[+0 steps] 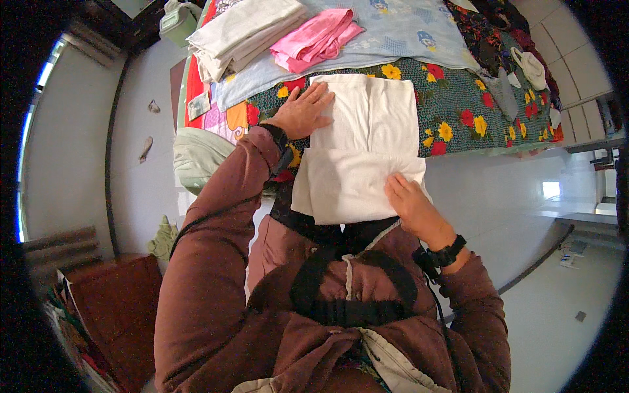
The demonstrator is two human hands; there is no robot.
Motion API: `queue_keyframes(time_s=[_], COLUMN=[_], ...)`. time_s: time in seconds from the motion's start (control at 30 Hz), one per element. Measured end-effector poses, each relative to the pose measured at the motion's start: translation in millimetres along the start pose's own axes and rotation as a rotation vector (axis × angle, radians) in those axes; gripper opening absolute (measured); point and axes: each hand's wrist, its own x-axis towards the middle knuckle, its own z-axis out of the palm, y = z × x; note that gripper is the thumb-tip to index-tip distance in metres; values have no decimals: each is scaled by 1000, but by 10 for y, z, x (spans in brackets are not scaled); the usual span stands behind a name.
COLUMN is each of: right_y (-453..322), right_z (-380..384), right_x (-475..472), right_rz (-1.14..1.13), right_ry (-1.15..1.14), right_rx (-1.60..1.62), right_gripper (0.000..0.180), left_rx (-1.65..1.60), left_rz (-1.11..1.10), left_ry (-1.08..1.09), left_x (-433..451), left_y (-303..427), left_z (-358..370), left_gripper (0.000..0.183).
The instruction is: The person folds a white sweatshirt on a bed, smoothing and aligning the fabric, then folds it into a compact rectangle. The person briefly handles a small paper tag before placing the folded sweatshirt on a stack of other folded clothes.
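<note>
A white cloth point(363, 113) lies partly folded on the edge of a bed, its near part doubled over and hanging towards my lap. My left hand point(304, 110) rests flat, fingers spread, on the cloth's upper left edge and the flowered cover. On the folded lower part, near its right side, lies my right hand point(415, 206) with its fingers close together; whether they pinch the fabric cannot be told. Beyond the cloth are a stack of folded white cloths point(245, 34) and a folded pink cloth point(317, 42).
A dark flowered cover point(457, 113) and a light blue printed cloth point(398, 34) spread over the bed. Dark patterned fabric point(484, 39) and a small white item point(530, 68) lie at the right. A pale green container point(177, 24) stands beyond the far left corner.
</note>
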Motion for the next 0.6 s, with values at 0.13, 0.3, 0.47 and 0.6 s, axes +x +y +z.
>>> queue_keyframes(time_s=[0.13,0.3,0.47,0.6], right_y=[1,3,-1,-28], right_z=[76,139,169,183], right_x=[-14,-34,-57,-44], right_rz=[13,38,57,81], right_ry=[-4,-2,21,17], right_rx=[-67,-46,-31,-57], right_gripper=[43,41,44,47], left_rx=[55,-101,-84,-322], left_rz=[-6,-126,-557,-591], left_ry=[-4,196,289,317], left_x=[211,354,524,675], left_y=[-160,-273,-297,-490], left_z=[5,-82,-60,-12], left_gripper=[67,52,23,45])
